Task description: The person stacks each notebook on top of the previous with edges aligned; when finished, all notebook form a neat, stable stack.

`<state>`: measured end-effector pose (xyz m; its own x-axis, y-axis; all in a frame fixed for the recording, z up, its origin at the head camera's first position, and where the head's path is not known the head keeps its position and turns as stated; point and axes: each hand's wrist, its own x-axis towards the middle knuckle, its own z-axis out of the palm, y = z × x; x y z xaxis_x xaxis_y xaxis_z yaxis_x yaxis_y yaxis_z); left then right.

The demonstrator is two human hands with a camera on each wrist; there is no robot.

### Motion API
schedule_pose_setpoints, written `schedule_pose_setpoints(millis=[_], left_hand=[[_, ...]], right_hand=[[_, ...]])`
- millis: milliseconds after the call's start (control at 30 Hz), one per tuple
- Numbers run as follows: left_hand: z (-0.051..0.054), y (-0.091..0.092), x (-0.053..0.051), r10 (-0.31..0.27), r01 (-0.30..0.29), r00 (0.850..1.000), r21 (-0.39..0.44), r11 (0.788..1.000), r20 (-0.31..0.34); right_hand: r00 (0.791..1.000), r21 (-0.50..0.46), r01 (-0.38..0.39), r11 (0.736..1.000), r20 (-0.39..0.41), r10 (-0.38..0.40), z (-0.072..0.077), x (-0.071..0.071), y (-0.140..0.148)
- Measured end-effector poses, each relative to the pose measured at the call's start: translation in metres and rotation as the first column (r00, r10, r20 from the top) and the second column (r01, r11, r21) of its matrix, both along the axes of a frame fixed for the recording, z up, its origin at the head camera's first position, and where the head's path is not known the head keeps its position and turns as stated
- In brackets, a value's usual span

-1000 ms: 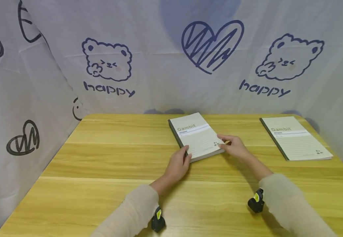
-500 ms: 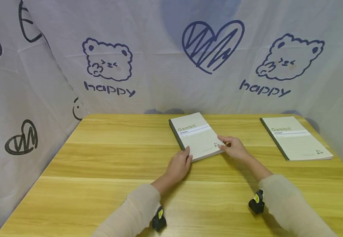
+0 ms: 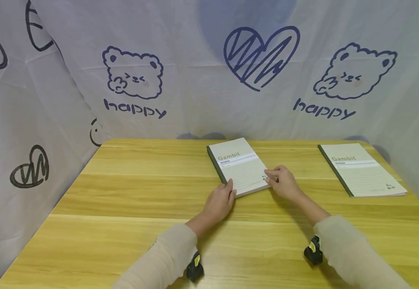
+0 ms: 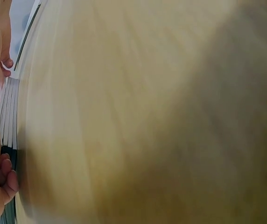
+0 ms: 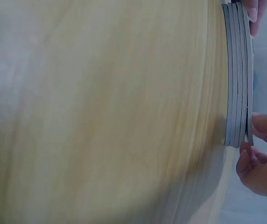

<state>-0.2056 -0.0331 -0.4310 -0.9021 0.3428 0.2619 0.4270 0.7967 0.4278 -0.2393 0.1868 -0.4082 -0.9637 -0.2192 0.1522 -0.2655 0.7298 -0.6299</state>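
A stack of closed notebooks [image 5: 236, 93], dark spines to the left, lay slightly askew at the far middle. The top notebook [image 3: 240, 168], cream-covered and marked "Gambit", was parted from those beneath at its near right corner.

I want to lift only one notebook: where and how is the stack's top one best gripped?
Probably pinch the top notebook at its near right corner, coming from the right: there it stands slightly parted from the notebooks beneath.

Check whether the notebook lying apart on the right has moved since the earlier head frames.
No; the right notebook shows no shift either way against the far edge of the table.
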Motion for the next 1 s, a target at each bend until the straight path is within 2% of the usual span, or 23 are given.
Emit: schedule_pose_setpoints(millis=[100, 267, 500, 600, 700, 800, 900, 1000], left_hand=[[0.001, 0.001, 0.0, 0.006, -0.007, 1.0, -0.074, 0.997, -0.006], [0.002, 0.003, -0.001, 0.017, -0.026, 0.998, -0.174, 0.984, -0.053], [0.002, 0.002, -0.003, 0.014, -0.026, 0.998, -0.226, 0.974, -0.054], [0.005, 0.002, -0.001, 0.009, -0.017, 0.999, -0.243, 0.97, -0.036], [0.011, 0.003, 0.0, 0.015, -0.025, 0.999, -0.265, 0.964, -0.04], [0.019, 0.008, 0.001, 0.023, -0.053, 0.994, -0.275, 0.96, -0.11], [0.027, 0.015, 0.001, 0.007, -0.074, 0.976, -0.3, 0.951, -0.218], [0.031, 0.025, 0.001, -0.033, -0.064, 0.96, -0.332, 0.941, -0.279]], right_hand=[[1.0, 0.017, 0.009, 1.0, -0.004, -0.009, 0.0, 0.001, -0.001], [1.0, 0.035, 0.018, 0.999, 0.012, -0.018, 0.001, 0.002, -0.001], [0.999, 0.027, 0.029, 0.999, 0.032, -0.03, -0.001, 0.001, -0.002], [0.999, 0.018, 0.021, 1.0, 0.047, -0.022, 0.0, 0.001, 0.0], [1.0, 0.024, 0.007, 1.0, 0.025, -0.007, 0.002, 0.003, 0.004], [0.999, 0.065, -0.02, 0.998, -0.046, 0.023, 0.008, 0.006, 0.013], [0.991, 0.107, -0.039, 0.993, -0.12, 0.051, 0.015, 0.009, 0.028], [0.98, 0.143, -0.039, 0.989, -0.188, 0.066, 0.019, 0.011, 0.045]])
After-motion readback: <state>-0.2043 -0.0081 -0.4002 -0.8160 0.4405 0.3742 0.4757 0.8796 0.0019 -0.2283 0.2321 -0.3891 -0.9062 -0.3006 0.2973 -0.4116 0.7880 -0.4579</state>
